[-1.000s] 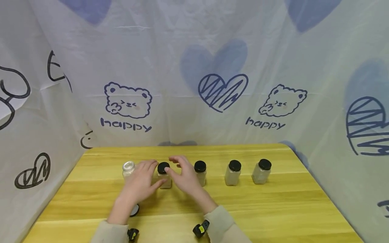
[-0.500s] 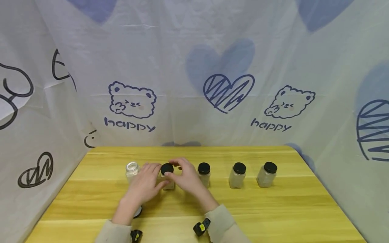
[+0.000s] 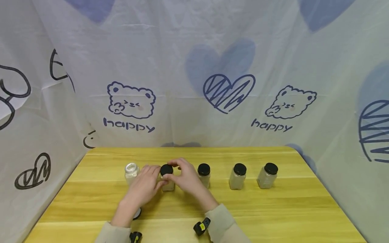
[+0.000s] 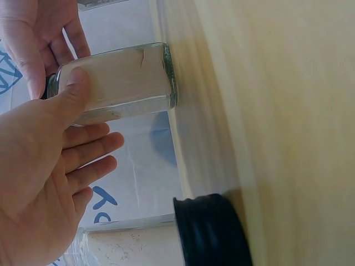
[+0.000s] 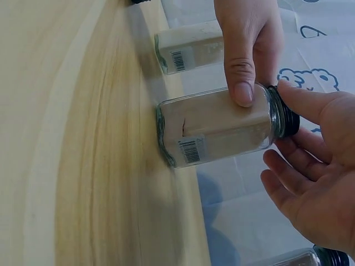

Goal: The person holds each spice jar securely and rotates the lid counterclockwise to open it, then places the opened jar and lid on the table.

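Steadying a square glass jar (image 4: 122,80) of pale contents, my left hand (image 3: 145,185) holds the body with its thumb pressed on the near side, while my right hand (image 3: 186,179) pinches the black cap (image 3: 166,169) between thumb and forefinger. The jar stands upright left of centre on the yellow wood-grain bench (image 3: 249,209), second from the left in a row of five. To its left, partly hidden by my left hand, is an uncapped jar (image 3: 131,174); nearer, beside the forearm, lies a loose lid (image 3: 137,214). Spaced to the right stand three capped jars (image 3: 237,179). Beyond the far edge, I see a pale curtain (image 3: 176,111) printed with hearts, bears and "happy".
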The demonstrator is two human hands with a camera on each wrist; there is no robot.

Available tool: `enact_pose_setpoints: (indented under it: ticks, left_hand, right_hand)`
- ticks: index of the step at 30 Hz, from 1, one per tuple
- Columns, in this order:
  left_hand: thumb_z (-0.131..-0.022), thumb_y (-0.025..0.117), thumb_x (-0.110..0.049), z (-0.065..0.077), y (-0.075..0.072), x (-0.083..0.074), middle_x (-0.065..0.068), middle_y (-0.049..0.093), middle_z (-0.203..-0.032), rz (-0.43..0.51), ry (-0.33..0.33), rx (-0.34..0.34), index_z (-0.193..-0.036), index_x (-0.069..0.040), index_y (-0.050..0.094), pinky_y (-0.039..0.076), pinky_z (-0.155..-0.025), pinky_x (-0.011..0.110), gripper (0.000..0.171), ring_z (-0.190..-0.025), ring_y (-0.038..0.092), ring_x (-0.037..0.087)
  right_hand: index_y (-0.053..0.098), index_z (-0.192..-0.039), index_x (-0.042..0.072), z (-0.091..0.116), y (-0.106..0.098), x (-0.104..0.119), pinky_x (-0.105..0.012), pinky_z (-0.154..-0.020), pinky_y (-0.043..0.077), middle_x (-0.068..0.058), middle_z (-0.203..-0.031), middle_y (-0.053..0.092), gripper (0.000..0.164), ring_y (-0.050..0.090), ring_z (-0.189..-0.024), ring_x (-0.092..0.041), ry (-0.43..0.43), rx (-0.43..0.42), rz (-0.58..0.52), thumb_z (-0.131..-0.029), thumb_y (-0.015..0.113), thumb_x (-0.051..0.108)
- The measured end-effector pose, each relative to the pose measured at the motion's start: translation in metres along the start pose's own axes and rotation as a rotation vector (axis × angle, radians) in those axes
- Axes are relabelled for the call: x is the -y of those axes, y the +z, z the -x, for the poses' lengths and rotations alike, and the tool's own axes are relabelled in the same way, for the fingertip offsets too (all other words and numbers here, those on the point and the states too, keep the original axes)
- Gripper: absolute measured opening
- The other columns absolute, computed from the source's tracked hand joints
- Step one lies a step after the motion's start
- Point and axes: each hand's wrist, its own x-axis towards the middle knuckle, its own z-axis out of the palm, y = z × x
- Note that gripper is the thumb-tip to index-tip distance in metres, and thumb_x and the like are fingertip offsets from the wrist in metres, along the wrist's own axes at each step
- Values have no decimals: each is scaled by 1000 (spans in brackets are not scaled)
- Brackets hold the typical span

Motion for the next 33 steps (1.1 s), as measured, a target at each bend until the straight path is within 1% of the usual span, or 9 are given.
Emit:
enact_pose_setpoints:
  ticks: [5,11,22,27,31,33]
  left_hand:
    - [-87,66,-41,1,-2,-2,13,61,-115,12,4,-21,-117,3,58,40,-104,44,54,-111,53,30]
    - [-87,66,-42,1,-2,-3,13,61,-115,7,5,-28,-117,3,58,41,-102,43,55,-110,54,29]
    - [-88,64,-41,1,-2,-2,12,61,-115,1,26,-20,-116,3,59,36,-108,44,52,-112,54,29]
    - [-88,65,-39,1,-3,-2,11,63,-114,6,45,-22,-116,2,60,37,-107,45,50,-110,55,28]
    - [-87,66,-38,0,-2,-1,10,64,-112,8,56,-28,-115,1,61,39,-105,44,48,-108,55,27]
    - [-87,66,-38,0,-2,-1,10,64,-112,6,53,-27,-115,1,61,39,-106,44,48,-109,55,27]
  right_hand:
    - [61,-121,16,0,-1,0,-37,-97,47,5,-118,58,44,55,-110,-13,-4,8,9,-82,73,33]
    - [59,-124,15,0,-1,0,-34,-96,48,5,-119,57,45,55,-110,-13,-14,32,-1,-84,70,32]
    - [59,-125,12,-1,-4,-3,-33,-94,49,2,-119,57,43,55,-108,-12,-67,57,5,-87,68,29]
    - [58,-127,18,-2,-7,-11,-30,-93,49,7,-123,56,40,55,-108,-13,-107,98,9,-89,65,31]
    - [56,-131,24,-2,-12,-14,-33,-93,49,10,-127,54,40,53,-112,-14,-116,141,-2,-92,61,32]
    - [55,-132,24,-2,-14,-14,-35,-93,49,10,-128,54,42,53,-113,-15,-111,146,-10,-92,62,34]
